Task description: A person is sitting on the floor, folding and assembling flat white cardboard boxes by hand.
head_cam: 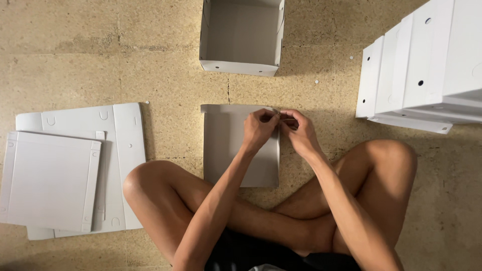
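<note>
I sit cross-legged on the floor (65,50) with a half-folded white box (236,145) lying just in front of my shins, near the middle of the floor between my knees. My left hand (260,128) is curled, its fingertips pinching the box's far right corner; my right hand (297,131) meets it there, thumb and fingers pressed together on the same corner. What sits between the fingertips is too small to tell.

The risk I see is at that corner. Both hands squeeze one small spot, so the card could crease or tear if I pull unevenly, and a tab forced at an angle might bend instead of seating. The rest of the box lies loose on the floor, so it could slide or twist away from me while I press.

A finished box (241,35) stands open by the far edge. Flat sheets (75,165) are stacked at the left and a stack of boxes (427,65) at the right, both well apart from my hands. Small white specks dot the floor; anything tiny I drop could get lost among them.
</note>
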